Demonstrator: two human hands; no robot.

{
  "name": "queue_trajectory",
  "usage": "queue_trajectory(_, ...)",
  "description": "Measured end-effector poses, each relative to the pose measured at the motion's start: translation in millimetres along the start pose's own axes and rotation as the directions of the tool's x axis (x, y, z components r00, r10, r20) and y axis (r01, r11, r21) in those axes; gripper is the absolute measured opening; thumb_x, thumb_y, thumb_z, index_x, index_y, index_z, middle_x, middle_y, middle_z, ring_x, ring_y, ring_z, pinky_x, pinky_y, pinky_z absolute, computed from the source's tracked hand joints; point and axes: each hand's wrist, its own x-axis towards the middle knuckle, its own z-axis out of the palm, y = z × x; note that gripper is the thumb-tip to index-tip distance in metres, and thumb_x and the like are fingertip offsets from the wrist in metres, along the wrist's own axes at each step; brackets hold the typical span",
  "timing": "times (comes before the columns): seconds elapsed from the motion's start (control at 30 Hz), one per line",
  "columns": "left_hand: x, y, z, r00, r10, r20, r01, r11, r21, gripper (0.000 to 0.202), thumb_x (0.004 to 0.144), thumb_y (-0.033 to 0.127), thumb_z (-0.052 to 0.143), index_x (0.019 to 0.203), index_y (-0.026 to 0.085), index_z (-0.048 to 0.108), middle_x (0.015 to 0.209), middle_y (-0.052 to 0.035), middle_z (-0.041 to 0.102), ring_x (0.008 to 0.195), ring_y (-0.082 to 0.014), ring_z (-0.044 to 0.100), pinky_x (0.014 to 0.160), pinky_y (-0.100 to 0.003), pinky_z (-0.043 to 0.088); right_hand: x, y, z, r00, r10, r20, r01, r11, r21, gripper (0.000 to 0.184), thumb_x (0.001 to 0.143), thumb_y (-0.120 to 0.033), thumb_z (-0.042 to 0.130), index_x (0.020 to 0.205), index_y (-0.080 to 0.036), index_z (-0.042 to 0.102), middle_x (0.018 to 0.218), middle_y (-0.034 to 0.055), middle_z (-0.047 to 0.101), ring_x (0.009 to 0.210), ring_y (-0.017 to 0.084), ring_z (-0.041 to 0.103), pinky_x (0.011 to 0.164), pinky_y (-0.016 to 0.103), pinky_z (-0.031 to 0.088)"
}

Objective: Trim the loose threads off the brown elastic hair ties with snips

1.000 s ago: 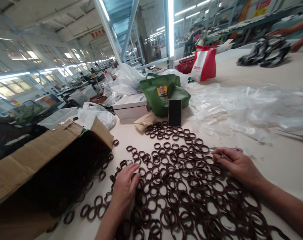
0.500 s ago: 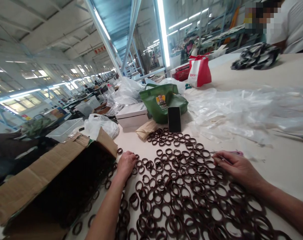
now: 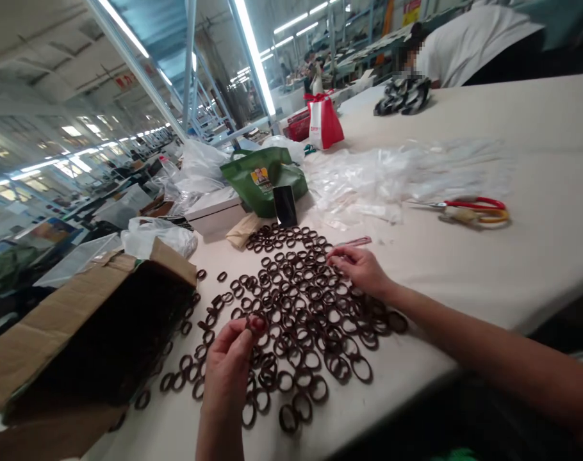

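Note:
Many dark brown leather-like loops (image 3: 286, 304) lie spread over the pale tabletop. My left hand (image 3: 231, 352) is closed, thumb and fingertips pinching one brown loop (image 3: 257, 324) above the near left part of the spread. At the spread's far right edge is my right hand (image 3: 361, 269), its fingers drawn together close to some loops. What it holds, if anything, is too small to make out. Just beyond its fingers lies a thin pink tool (image 3: 356, 242). An open cardboard box (image 3: 61, 307) rests on its side at the left, its inside dark.
Red-and-yellow-handled pliers or cutters (image 3: 474, 210) lie at the right. Farther back are clear plastic bags (image 3: 368, 182), a green bag (image 3: 253, 182) with a black phone (image 3: 284, 206) against it, a white box (image 3: 214, 214) and a red-and-white bag (image 3: 325, 121). A person in white (image 3: 478, 41) leans over the far side.
The view has swung right, bringing the red-handled tool into sight. My left hand has come nearer and now raises a loop. My right hand remains at the right edge of the spread.

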Motion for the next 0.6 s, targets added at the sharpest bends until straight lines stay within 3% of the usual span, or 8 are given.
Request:
queue_trajectory(0.1, -27.9, -6.7, 12.7, 0.998, -0.009, 0.061, 0.012, 0.998, -0.059, 0.025, 0.066, 0.039, 0.082, 0.074, 0.019, 0.071, 0.085, -0.0034, 0.073, 0.086, -0.0178, 0.068, 0.088, -0.032, 0.055, -41.1, -40.9, 23.7, 0.944, -0.007, 0.330, -0.051, 0.985, 0.165, 0.033, 0.086, -0.045, 0.063, 0.096, -0.014, 0.070, 0.084, 0.0038, 0.069, 0.069, 0.012, 0.056, 0.064, 0.023, 0.046)
queue_trajectory(0.2, -44.5, -13.7, 23.3, 0.992, 0.036, 0.125, -0.031, 0.999, -0.040, 0.022, 0.069, 0.037, 0.081, 0.068, 0.019, 0.068, 0.086, -0.0023, 0.070, 0.086, -0.0167, 0.065, 0.086, -0.031, 0.054, -73.9, -67.5, 41.0, 0.859, -0.017, 0.511, -0.178, 0.927, 0.331, 0.036, 0.089, -0.047, 0.062, 0.097, -0.013, 0.070, 0.081, 0.0018, 0.065, 0.066, 0.009, 0.052, 0.060, 0.020, 0.044)
queue_trajectory(0.37, -60.5, -17.5, 33.3, 0.967, 0.026, 0.253, -0.036, 0.999, 0.033, 0.027, 0.068, 0.042, 0.080, 0.063, 0.019, 0.066, 0.077, -0.0022, 0.065, 0.080, -0.0173, 0.061, 0.080, -0.031, 0.053, -94.9, -71.2, 45.2, 0.772, 0.088, 0.629, -0.437, 0.792, 0.426, 0.047, 0.078, -0.057, 0.072, 0.092, -0.013, 0.067, 0.077, 0.0002, 0.062, 0.057, 0.006, 0.046, 0.047, 0.016, 0.038)
queue_trajectory(0.47, -67.7, -13.2, 37.1, 0.943, 0.002, 0.332, -0.019, 0.999, 0.047, 0.028, 0.068, 0.043, 0.080, 0.062, 0.020, 0.065, 0.072, -0.0015, 0.062, 0.075, -0.0164, 0.058, 0.074, -0.029, 0.052, -101.2, -67.0, 41.9, 0.717, 0.141, 0.683, -0.582, 0.660, 0.475, 0.046, 0.071, -0.055, 0.079, 0.085, -0.014, 0.064, 0.071, -0.0018, 0.058, 0.053, 0.004, 0.041, 0.046, 0.015, 0.039)
queue_trajectory(0.53, -72.1, -9.8, 39.6, 0.933, 0.007, 0.359, -0.035, 0.997, 0.072, 0.028, 0.070, 0.042, 0.079, 0.061, 0.020, 0.064, 0.071, -0.0014, 0.062, 0.075, -0.0164, 0.058, 0.074, -0.029, 0.051, -105.8, -64.9, 40.2, 0.679, 0.152, 0.718, -0.649, 0.582, 0.490, 0.045, 0.068, -0.052, 0.082, 0.081, -0.014, 0.062, 0.064, -0.0046, 0.052, 0.049, 0.004, 0.036, 0.045, 0.015, 0.039)
queue_trajectory(0.6, -76.3, -7.5, 41.6, 0.930, 0.021, 0.366, -0.069, 0.991, 0.118, 0.025, 0.072, 0.040, 0.077, 0.062, 0.020, 0.065, 0.073, -0.0020, 0.063, 0.076, -0.0170, 0.059, 0.076, -0.029, 0.051, -110.2, -63.9, 37.8, 0.669, 0.147, 0.728, -0.659, 0.570, 0.491, 0.043, 0.066, -0.048, 0.084, 0.080, -0.014, 0.062, 0.065, -0.0039, 0.054, 0.050, 0.004, 0.038, 0.045, 0.015, 0.039)
